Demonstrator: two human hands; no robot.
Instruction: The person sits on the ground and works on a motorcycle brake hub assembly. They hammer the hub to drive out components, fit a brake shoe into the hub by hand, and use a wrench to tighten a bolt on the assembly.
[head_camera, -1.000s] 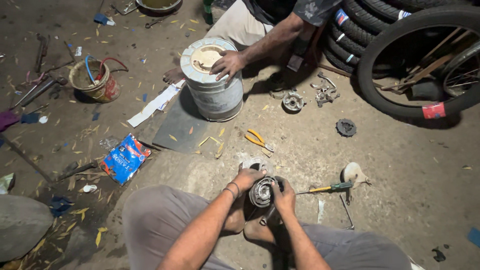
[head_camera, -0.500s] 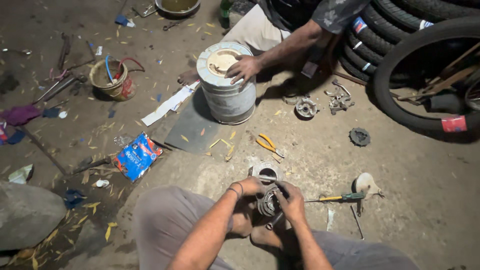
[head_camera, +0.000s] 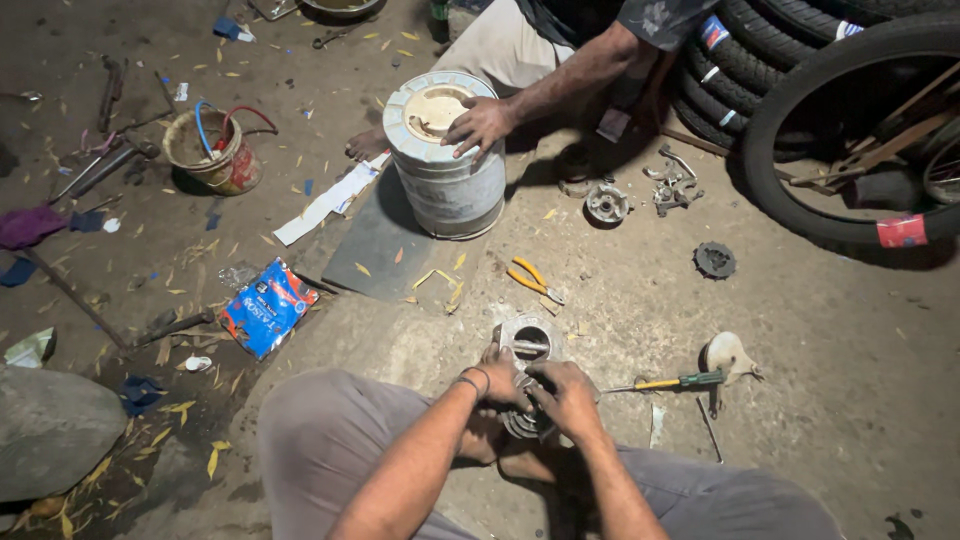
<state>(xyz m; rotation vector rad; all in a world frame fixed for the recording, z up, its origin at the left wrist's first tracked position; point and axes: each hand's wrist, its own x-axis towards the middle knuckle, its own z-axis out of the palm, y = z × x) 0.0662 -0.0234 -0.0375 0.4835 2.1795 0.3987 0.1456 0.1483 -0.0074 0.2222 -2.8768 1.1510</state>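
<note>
Packet, blue and red, left of hands.

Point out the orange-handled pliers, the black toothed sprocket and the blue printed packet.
orange-handled pliers (head_camera: 533, 281), head view, on the handles.
black toothed sprocket (head_camera: 714, 260), head view, on its centre.
blue printed packet (head_camera: 266, 307), head view, on its middle.

Dirt floor, pliers, screwdriver

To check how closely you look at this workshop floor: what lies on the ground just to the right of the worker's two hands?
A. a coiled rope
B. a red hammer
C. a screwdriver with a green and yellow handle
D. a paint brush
C: a screwdriver with a green and yellow handle lies on the ground just right of the right hand.
</note>
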